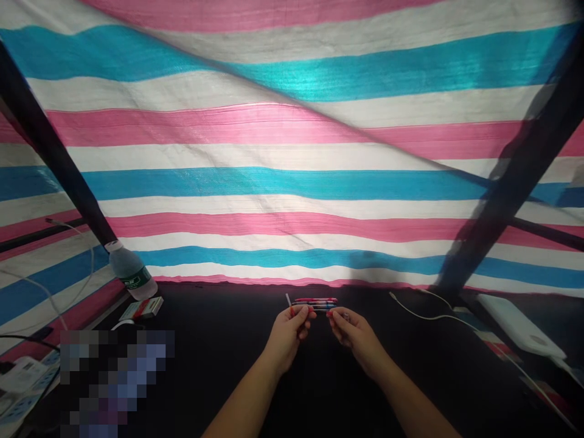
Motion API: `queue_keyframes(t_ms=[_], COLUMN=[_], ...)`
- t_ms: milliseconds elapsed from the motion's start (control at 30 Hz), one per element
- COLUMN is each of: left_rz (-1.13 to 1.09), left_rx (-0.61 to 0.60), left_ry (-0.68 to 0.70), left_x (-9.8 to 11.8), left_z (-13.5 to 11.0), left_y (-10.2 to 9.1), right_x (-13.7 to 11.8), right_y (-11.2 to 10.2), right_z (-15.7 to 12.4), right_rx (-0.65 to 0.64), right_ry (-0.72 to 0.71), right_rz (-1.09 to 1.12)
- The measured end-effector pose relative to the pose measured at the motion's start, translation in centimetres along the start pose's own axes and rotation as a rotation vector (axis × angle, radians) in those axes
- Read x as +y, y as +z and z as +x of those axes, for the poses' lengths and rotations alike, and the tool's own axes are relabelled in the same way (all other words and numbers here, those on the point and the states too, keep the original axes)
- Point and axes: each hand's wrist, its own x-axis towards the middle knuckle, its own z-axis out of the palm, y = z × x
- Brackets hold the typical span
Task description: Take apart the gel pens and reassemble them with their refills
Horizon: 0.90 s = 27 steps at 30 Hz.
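Observation:
In the head view, several pens (316,300) with red and blue parts lie side by side on the black table, just beyond my fingertips. My left hand (292,331) is closed in a pinch on a slim pen part (288,300); its whitish end sticks up past the knuckles, with red showing at the fingers. A short distance to the right, my right hand (356,337) pinches a small red pen part (330,314). Something clear shows among its fingers, too small to make out. The hands are apart from each other.
A water bottle (132,271) leans at the back left beside a small box (145,308). Power strips (30,389) and cables are at the left edge. A white power bank (520,325) with a cable (424,316) lies right. Striped sheeting (292,182) hangs behind.

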Motion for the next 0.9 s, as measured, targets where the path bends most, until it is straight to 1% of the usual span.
queue_keyframes(t_ms=[100, 233, 433, 633, 700, 833, 900], left_rz=[-0.127, -0.147, 0.016, 0.181, 0.224, 0.356, 0.447], left_rx=[-0.007, -0.01, -0.037, -0.064, -0.062, -0.057, -0.07], left_ry=[-0.067, -0.08, -0.032, -0.003, 0.036, 0.202, 0.231], left_x=[0.18, 0.29, 0.33, 0.22, 0.06, -0.19, -0.19], left_z=[-0.12, -0.18, -0.31, -0.39, -0.18, 0.12, 0.02], left_y=[0.1, 0.12, 0.03, 0.2, 0.09, -0.18, -0.19], right_x=[-0.18, -0.42, -0.24, -0.16, -0.2, -0.31, -0.37], right_y=[0.14, 0.37, 0.36, 0.21, 0.15, 0.1, 0.14], right_z=[-0.14, -0.28, -0.24, -0.13, -0.1, -0.12, -0.17], right_rx=[-0.001, -0.002, -0.024, 0.03, 0.036, 0.03, 0.015], right_ry=[0.058, 0.076, -0.023, -0.056, -0.086, -0.153, -0.164], right_rz=[0.088, 0.103, -0.028, -0.149, -0.206, -0.344, -0.386])
